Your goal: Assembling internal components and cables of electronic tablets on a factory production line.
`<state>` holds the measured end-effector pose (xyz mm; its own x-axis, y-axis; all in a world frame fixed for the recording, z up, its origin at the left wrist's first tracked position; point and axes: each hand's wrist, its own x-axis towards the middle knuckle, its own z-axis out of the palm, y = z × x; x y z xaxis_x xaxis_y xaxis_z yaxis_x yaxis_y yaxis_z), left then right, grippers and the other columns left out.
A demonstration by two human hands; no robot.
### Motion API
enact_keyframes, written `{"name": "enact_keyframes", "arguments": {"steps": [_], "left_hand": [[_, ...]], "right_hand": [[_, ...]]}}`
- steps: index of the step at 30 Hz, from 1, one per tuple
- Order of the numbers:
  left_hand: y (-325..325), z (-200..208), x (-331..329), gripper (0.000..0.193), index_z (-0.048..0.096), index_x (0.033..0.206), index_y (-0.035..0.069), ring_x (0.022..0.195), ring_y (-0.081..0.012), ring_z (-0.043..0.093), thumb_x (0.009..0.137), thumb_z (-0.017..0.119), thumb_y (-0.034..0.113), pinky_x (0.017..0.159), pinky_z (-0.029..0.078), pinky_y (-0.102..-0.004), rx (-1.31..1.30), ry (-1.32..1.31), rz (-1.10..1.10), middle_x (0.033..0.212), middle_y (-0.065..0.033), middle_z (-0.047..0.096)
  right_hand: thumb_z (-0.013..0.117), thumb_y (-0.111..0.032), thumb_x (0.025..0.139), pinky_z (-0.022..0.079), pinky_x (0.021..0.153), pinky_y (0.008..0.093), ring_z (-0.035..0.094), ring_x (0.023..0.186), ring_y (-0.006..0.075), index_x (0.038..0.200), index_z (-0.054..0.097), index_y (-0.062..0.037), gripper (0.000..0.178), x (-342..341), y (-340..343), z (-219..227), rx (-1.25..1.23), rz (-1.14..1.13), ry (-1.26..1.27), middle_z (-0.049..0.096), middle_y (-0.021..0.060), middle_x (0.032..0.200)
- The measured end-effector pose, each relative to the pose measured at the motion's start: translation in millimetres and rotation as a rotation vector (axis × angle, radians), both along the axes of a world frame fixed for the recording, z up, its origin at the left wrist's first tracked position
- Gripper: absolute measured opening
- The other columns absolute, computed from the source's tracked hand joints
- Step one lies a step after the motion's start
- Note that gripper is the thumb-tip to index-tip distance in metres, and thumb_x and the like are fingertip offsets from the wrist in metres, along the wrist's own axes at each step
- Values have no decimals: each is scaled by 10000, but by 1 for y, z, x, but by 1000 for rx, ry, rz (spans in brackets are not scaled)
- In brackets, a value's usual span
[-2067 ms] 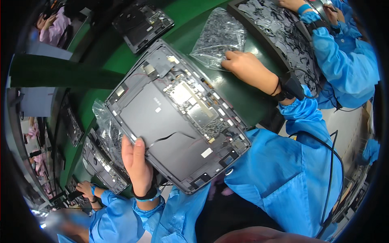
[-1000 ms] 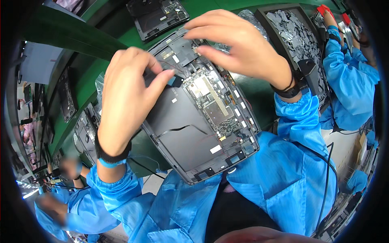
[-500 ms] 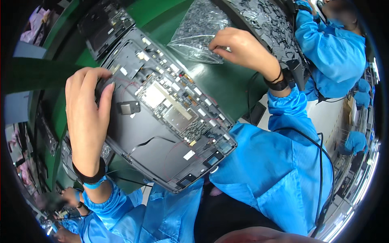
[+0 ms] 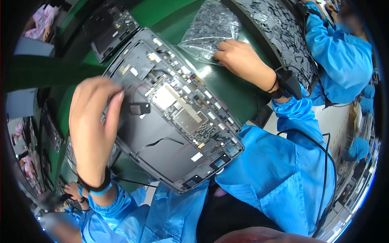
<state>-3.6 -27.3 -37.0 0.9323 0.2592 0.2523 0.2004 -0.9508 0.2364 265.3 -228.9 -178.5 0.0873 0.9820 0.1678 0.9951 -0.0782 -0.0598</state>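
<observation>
An opened flat electronic device (image 4: 162, 133), dark grey with a green circuit board (image 4: 184, 113) and silver shields, lies tilted before me. On its inner panel sits a small dark block with a metallic face (image 4: 139, 108). My left hand (image 4: 92, 125) hovers at the device's left edge, thumb and forefinger drawn together and slightly blurred; anything between them is hidden. Over the near end of a clear plastic bag (image 4: 210, 30) of small dark pieces is my right hand (image 4: 245, 60), its fingers curled with the tips tucked out of sight.
Another opened device (image 4: 109, 34) lies behind on the green table (image 4: 162, 18). A tray of many dark parts (image 4: 275, 28) stands at the far right. A co-worker in blue (image 4: 340, 56) is beyond it. A black cable (image 4: 320, 141) runs along my right side.
The whole view has shifted, so the device appears farther right. My left fingertips have come down and closer together at its edge. My right fingers have curled in more over the bag.
</observation>
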Motion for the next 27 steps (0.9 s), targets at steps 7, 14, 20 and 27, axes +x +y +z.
{"name": "enact_keyframes", "arguments": {"steps": [7, 14, 20, 27], "left_hand": [[-2, -17, 40, 430, 590, 1166, -57, 1003, -367, 606, 791, 714, 114, 879, 495, -408, 235, -38, -35, 1093, -180, 646], [-17, -26, 38, 415, 582, 1184, -73, 1049, -316, 644, 793, 650, 47, 897, 534, -383, 622, 111, 9, 1188, -205, 636], [-40, -19, 30, 386, 585, 1192, -67, 1063, -314, 635, 816, 567, 20, 934, 512, -411, 601, 62, -14, 1192, -183, 634], [-62, -4, 3, 447, 647, 1138, -25, 1081, -329, 621, 716, 729, 99, 923, 497, -425, 293, 119, -104, 1191, -167, 635]], "right_hand": [[621, -59, 776, 518, 715, 395, 603, 865, 279, 813, 633, -53, 40, 0, 2, 4, 65, 48, 97, 573, 92, 841], [610, -31, 791, 515, 716, 411, 602, 832, 316, 838, 628, -42, 52, 3, -4, -5, 125, -38, 247, 562, 111, 851], [618, -40, 772, 519, 675, 397, 604, 833, 293, 823, 632, -52, 55, 4, -8, -1, 118, 24, 184, 562, 96, 843], [614, -63, 744, 530, 669, 370, 611, 840, 264, 815, 645, -69, 77, -7, 3, -4, 17, -65, -22, 573, 91, 874]]}}
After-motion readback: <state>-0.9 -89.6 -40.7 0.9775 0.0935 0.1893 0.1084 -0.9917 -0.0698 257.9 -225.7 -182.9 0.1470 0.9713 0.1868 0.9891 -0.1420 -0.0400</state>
